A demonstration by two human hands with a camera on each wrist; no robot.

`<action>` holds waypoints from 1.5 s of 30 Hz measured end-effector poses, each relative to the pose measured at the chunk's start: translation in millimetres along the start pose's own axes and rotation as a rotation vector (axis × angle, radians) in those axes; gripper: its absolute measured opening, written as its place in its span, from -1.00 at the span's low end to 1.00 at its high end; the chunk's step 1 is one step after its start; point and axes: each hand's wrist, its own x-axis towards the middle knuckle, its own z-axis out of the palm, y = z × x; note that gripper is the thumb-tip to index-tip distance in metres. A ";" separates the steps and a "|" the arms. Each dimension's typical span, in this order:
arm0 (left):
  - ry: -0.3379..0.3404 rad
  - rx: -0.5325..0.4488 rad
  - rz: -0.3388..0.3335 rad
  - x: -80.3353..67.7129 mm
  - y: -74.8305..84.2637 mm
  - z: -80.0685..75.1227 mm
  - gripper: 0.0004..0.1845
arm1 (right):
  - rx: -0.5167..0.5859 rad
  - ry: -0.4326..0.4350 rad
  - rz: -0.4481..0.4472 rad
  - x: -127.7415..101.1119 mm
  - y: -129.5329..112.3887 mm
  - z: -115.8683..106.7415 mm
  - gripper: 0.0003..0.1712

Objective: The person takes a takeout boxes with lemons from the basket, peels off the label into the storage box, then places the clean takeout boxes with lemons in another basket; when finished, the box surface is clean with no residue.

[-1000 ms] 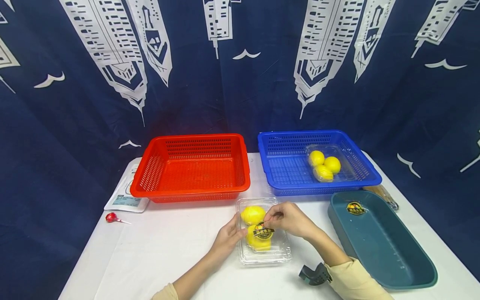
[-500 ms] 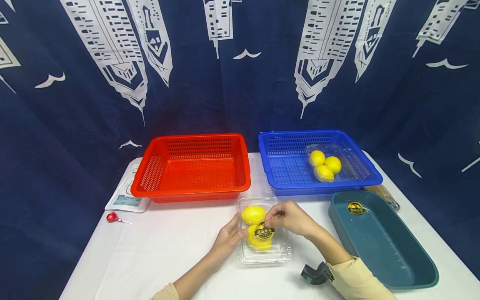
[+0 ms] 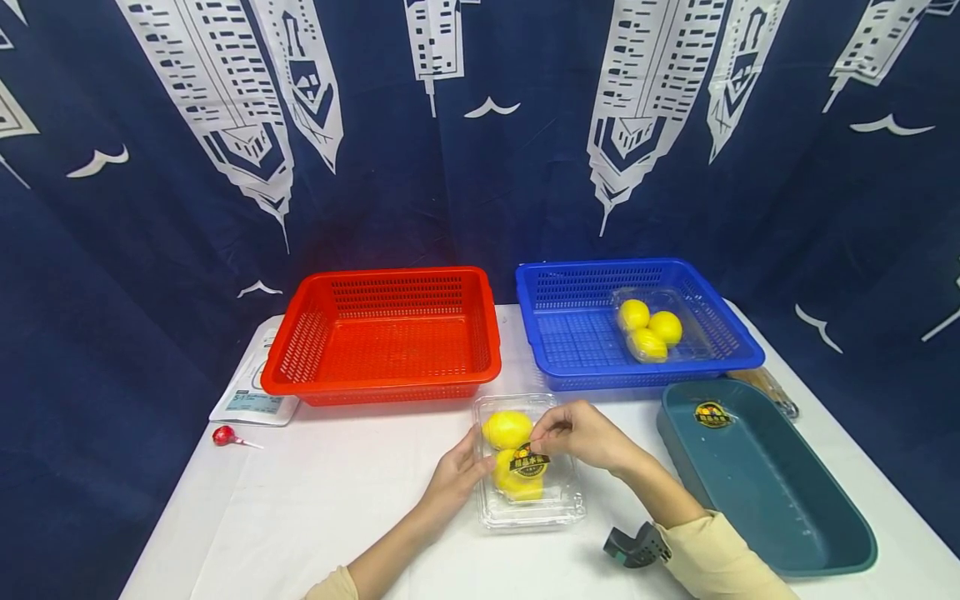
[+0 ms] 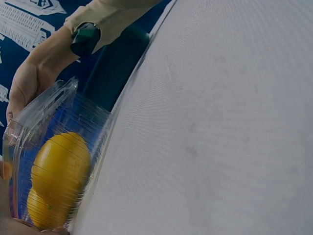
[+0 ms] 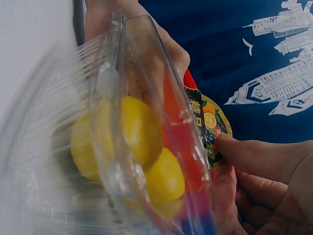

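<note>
A clear plastic clamshell box (image 3: 564, 502) with yellow lemons (image 3: 506, 430) inside stands on the white table, its lid down. My left hand (image 3: 454, 473) holds the box by its left side, thumb over the lid's edge. Above the lid, my right hand (image 3: 579, 437) pinches the rim of a round black-and-gold fruit sticker (image 3: 529, 462) between thumb and forefinger. In the right wrist view the sticker (image 5: 211, 122) stands up at a slant by the lid; whether its lower part touches the plastic I cannot tell. The left wrist view shows lemons (image 4: 61, 166) through the box wall.
Behind are a red basket (image 3: 375, 388) and a blue basket (image 3: 585, 367) with another lemon box (image 3: 693, 337). At right lies a teal tray (image 3: 780, 492) bearing a similar sticker (image 3: 712, 415). A lollipop (image 3: 225, 435) and a white packet (image 3: 255, 402) lie at left.
Hardly anything differs. Both hands stay at the box, and the right hand keeps its pinch on the sticker, shifted only very slightly.
</note>
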 end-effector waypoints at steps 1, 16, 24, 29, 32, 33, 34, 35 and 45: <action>-0.001 0.001 0.000 -0.1 0.2 0.2 -0.17 | 0.001 0.001 0.001 -0.2 -0.1 -0.2 -0.81; -0.005 -0.001 -0.002 -0.2 1.0 1.3 -0.18 | 0.029 0.011 0.013 -2.1 1.3 -3.2 -0.79; -0.003 0.004 0.004 0.2 1.0 1.4 -0.18 | 0.064 -0.005 0.012 -2.8 2.5 -6.0 -0.79; -0.006 0.002 0.005 0.7 -0.1 1.6 -0.17 | 0.070 -0.009 0.012 -2.5 3.6 -7.0 -0.78; -0.011 -0.006 0.007 0.9 -0.6 1.5 -0.16 | 0.076 -0.011 0.014 -2.2 5.1 -7.4 -0.77; -0.013 -0.009 0.009 1.0 -0.8 1.4 -0.16 | 0.077 -0.012 0.013 -2.0 5.6 -7.6 -0.77; -0.015 -0.012 0.010 1.0 -1.0 1.3 -0.16 | 0.080 -0.013 0.016 -1.8 6.2 -7.7 -0.77; -0.017 -0.015 0.011 1.1 -1.3 1.2 -0.16 | 0.084 -0.014 0.013 -1.7 6.8 -7.9 -0.76; -0.005 -0.007 0.010 1.2 -2.3 -0.8 -0.15 | 0.071 -0.004 -0.012 -7.7 3.0 -20.9 -0.76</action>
